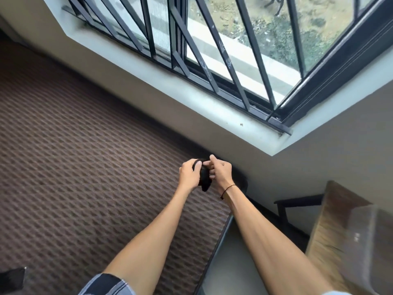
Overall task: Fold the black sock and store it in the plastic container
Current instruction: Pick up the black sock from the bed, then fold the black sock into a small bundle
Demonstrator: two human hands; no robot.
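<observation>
A black sock is bunched into a compact roll and held in the air over the patterned floor, in front of me. My left hand grips its left side, thumb on the top edge. My right hand pinches the sock's upper edge from the right, a thin black band on that wrist. Most of the sock is hidden between the two hands. A translucent plastic container shows blurred at the lower right, resting on a wooden surface.
A brown diamond-patterned carpet covers the floor to the left. A barred window with a pale sill runs across the top. A dark-edged grey surface lies below my right arm. A dark object sits at the bottom left.
</observation>
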